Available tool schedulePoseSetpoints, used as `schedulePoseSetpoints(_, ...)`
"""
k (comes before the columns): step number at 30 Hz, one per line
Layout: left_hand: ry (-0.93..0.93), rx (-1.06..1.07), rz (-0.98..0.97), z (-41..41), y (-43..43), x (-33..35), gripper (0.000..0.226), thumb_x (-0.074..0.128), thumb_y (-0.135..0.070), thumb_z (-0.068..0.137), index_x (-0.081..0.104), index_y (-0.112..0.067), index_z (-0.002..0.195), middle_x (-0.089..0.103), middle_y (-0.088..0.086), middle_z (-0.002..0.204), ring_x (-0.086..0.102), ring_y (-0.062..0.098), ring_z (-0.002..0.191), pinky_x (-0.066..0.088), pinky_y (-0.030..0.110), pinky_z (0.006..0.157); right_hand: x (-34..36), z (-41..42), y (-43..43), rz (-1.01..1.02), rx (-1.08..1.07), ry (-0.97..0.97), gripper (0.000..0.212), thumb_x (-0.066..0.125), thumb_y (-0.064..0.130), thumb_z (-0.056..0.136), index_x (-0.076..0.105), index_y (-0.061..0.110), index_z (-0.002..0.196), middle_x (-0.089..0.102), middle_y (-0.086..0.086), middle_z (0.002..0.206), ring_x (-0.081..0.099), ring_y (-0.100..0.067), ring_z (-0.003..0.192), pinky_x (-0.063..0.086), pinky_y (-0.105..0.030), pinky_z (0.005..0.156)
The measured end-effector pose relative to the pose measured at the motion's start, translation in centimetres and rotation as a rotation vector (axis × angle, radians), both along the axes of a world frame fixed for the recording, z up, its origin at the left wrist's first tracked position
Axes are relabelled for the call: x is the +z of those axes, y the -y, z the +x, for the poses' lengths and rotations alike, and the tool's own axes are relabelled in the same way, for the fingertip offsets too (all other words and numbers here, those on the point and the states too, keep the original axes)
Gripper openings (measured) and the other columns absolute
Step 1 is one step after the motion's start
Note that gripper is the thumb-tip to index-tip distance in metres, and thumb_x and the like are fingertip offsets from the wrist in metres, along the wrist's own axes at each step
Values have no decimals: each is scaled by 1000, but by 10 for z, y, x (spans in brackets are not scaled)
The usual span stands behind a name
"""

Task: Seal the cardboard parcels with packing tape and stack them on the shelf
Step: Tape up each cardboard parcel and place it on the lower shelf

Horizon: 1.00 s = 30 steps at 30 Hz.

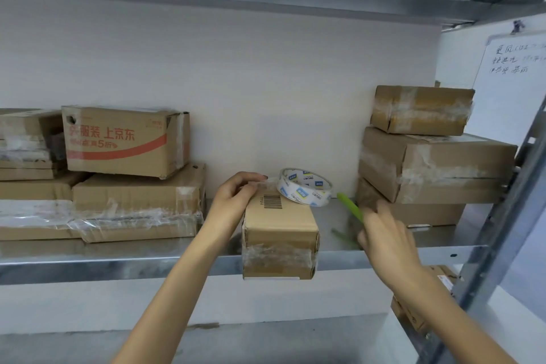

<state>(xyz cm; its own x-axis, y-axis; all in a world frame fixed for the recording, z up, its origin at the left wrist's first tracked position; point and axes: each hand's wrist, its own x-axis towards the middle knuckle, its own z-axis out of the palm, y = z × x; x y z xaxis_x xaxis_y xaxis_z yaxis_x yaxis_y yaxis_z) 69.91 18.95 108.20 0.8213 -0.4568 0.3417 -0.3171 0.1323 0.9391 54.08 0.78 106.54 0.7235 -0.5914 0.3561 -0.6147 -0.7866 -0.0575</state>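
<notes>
Taping was the step in hand: small parcel (280, 224) sat on the shelf (118, 263) front edge, overhanging it, clear tape already across its near face. Tape roll (304, 188) rested tilted on the parcel's far top, with a strip running from it to the left hand (233, 195), whose fingers curled over the far top corner and pinned the loose end down. Right hand (384, 233), just right of the parcel, gripped a green tool (350, 205) with fingers closed round it; blurred, probably a cutter. Next move likely called for cutting the strip at the roll, smoothing it, then stacking with the taped parcels (437, 162) at right.
</notes>
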Motion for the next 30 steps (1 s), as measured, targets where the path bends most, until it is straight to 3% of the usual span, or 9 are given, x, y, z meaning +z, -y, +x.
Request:
schedulePoseSetpoints(5, -7, 8, 11, -1, 0, -1, 23, 46, -5, 98, 67, -4, 108, 66, 2, 96, 57, 9, 84, 44, 6, 64, -2, -24, 4, 321, 210, 476, 30, 52, -3, 88, 62, 16, 109, 59, -8, 89, 57, -29, 72, 42, -37, 62)
schedulePoseSetpoints(7, -14, 16, 7, -1, 0, 0, 22, 47, -5, 98, 67, -4, 107, 66, 2, 97, 57, 9, 85, 44, 6, 64, 5, -32, -2, 564, 314, 579, 33, 52, -3, 90, 61, 25, 104, 61, -4, 72, 53, -19, 51, 44, -29, 52)
schedulePoseSetpoints(9, -38, 19, -4, -2, 1, 0, 22, 47, -4, 98, 67, -3, 105, 66, 3, 97, 57, 10, 85, 44, 7, 63, 12, -36, -6, 759, 390, 654, 34, 50, -4, 92, 62, 26, 104, 56, -2, 63, 43, -13, 42, 38, -20, 43)
schedulePoseSetpoints(12, -88, 28, -45, -4, 3, 2, 21, 47, -2, 96, 67, -6, 97, 67, 5, 96, 59, 12, 85, 46, 8, 63, 24, -38, -11, 969, 448, 716, 28, 47, 3, 98, 67, 20, 110, 48, -2, 63, 40, -10, 49, 35, -17, 46)
schedulePoseSetpoints(15, -104, 88, -58, -6, 7, 1, 23, 47, -1, 95, 68, -10, 89, 69, 8, 94, 60, 14, 84, 47, 10, 62, 36, -40, -13, 1300, 534, 721, 31, 42, 10, 100, 66, 17, 118, 52, -3, 78, 48, -12, 66, 40, -21, 60)
schedulePoseSetpoints(18, -126, 148, -77, -8, 11, 0, 24, 50, -3, 94, 67, -15, 83, 68, 6, 89, 59, 15, 81, 46, 14, 60, 47, -42, -13, 1524, 722, 687, 33, 68, 21, 85, 67, 11, 117, 55, -7, 80, 53, -15, 69, 49, -22, 64)
schedulePoseSetpoints(20, -122, 149, -89, -10, 11, 0, 23, 50, -3, 94, 67, -15, 83, 68, 5, 89, 59, 14, 80, 46, 13, 60, 50, -43, -13, 1521, 799, 635, 55, 87, 30, 62, 69, 9, 110, 63, -9, 82, 58, -16, 68, 53, -21, 64)
schedulePoseSetpoints(24, -74, 128, -71, -12, 8, 1, 23, 48, -3, 96, 67, -13, 87, 67, -2, 89, 58, 9, 81, 44, 7, 60, 54, -36, -22, 1424, 830, 552, 35, 63, 13, 81, 62, 8, 116, 64, -11, 77, 50, -12, 62, 44, -18, 58)
schedulePoseSetpoints(30, -62, 98, -58, -6, 7, -3, 22, 51, -6, 95, 69, -15, 90, 69, -1, 95, 60, 12, 90, 46, 8, 68, 54, -25, -35, 1189, 817, 578, 25, 57, 11, 87, 70, 10, 109, 63, -10, 66, 39, -12, 51, 36, -16, 49)
